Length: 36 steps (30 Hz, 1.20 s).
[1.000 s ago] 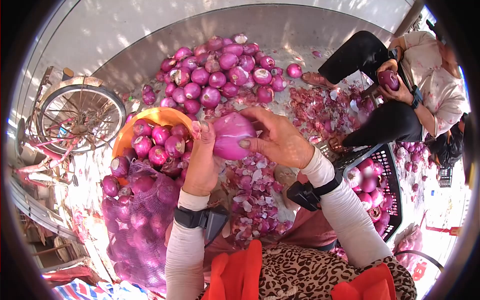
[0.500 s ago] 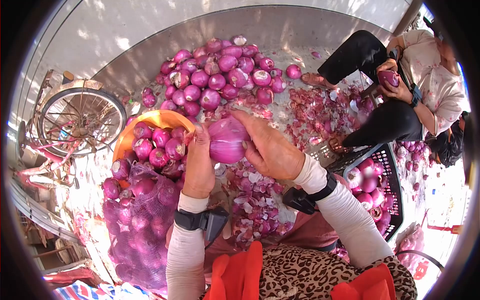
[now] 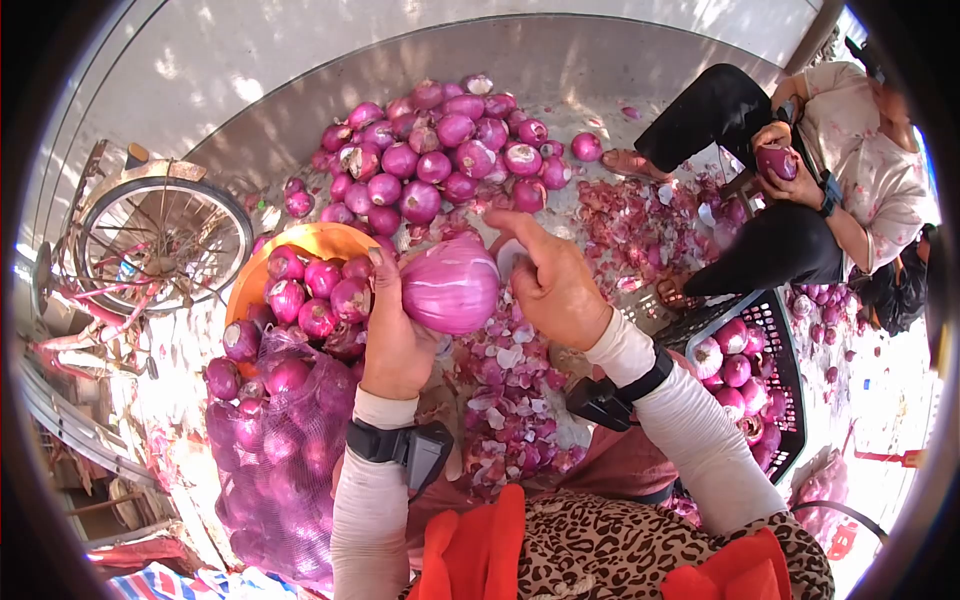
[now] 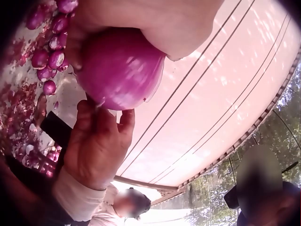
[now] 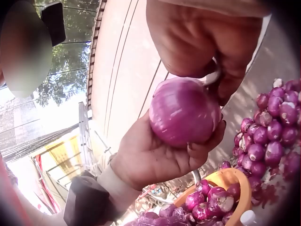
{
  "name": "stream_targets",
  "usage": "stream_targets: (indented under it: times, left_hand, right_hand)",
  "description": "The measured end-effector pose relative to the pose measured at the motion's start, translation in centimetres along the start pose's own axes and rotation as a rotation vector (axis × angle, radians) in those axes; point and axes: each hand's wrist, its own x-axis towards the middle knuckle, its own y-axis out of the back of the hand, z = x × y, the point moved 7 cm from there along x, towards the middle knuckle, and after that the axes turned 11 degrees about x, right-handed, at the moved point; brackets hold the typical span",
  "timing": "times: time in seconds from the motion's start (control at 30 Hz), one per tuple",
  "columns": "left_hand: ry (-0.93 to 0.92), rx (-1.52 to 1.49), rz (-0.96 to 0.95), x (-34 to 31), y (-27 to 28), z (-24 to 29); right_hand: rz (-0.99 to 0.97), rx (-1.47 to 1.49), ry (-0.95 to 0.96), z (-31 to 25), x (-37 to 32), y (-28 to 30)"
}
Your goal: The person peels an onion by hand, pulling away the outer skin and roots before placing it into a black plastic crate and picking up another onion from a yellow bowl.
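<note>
My left hand (image 3: 398, 335) holds a large purple onion (image 3: 452, 285), its thumb up along the near side. In the right wrist view the onion (image 5: 186, 110) rests in that palm (image 5: 155, 162) with fingers curled round its underside. Beside the onion, my right hand (image 3: 560, 285) pinches a pale scrap of onion skin (image 3: 511, 259) between thumb and forefinger. Seen from the left wrist, the right fingertips (image 4: 126, 120) are right at the onion's lower side.
An orange basin (image 3: 330, 236) of onions and a purple mesh sack (image 3: 270, 480) stand at left. Behind is an onion pile (image 3: 430, 160); peelings (image 3: 505, 400) litter the floor. At right are a black crate (image 3: 795, 410) and a seated person (image 3: 850, 170) holding an onion. A bicycle wheel (image 3: 165, 240) stands far left.
The right hand has gone from gripping the onion to standing just off its right side, pinching a pale piece of skin. The left hand has shifted slightly left with the onion.
</note>
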Motion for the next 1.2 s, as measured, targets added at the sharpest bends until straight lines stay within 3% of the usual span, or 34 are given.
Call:
stream_targets:
  times: [0.1, 0.27, 0.4, 0.47, 0.57, 0.7, 0.87, 0.97, 1.07, 1.2]
  left_hand:
    - [0.015, -0.018, -0.085, 0.3, -0.3, -0.3]
    - [-0.006, 0.004, -0.022, 0.6, 0.4, -0.1]
    - [-0.034, -0.031, -0.095, -0.2, -0.1, 0.7]
    - [-0.093, 0.092, -0.124, 0.0, -0.2, 0.8]
    - [-0.135, 0.321, -0.102, 0.2, -0.1, 0.7]
    - [-0.166, 0.627, -0.056, 0.6, 0.5, 0.1]
    - [-0.155, 0.754, -0.083, 0.6, 0.5, 0.0]
    - [-0.162, 0.779, -0.081, 0.6, 0.2, 0.0]
    - [-0.124, 0.695, -0.069, 0.4, 0.2, 0.0]
    - [-0.084, 0.567, -0.037, 0.1, -0.1, 0.6]
  right_hand:
    - [0.007, -0.005, 0.04, -0.3, 0.0, -0.1]
    - [0.032, -0.1, 0.047, 0.3, -0.1, -0.1]
    - [-0.063, -0.345, -0.06, 3.2, -0.5, 0.4]
    - [-0.102, -0.375, -0.029, 3.1, -0.7, 0.5]
    - [-0.132, 0.15, -0.095, 2.4, 0.1, 0.4]
    - [-0.284, 0.125, -0.019, -0.1, -0.1, -1.2]
    - [-0.427, -0.063, 0.01, -0.7, -0.7, -1.8]
    - [-0.385, -0.096, 0.105, -0.5, -1.3, -2.3]
    - [-0.365, -0.159, 0.008, -1.0, -1.0, -2.0]
    - [-0.2, -0.116, 0.126, -1.4, -0.6, -1.4]
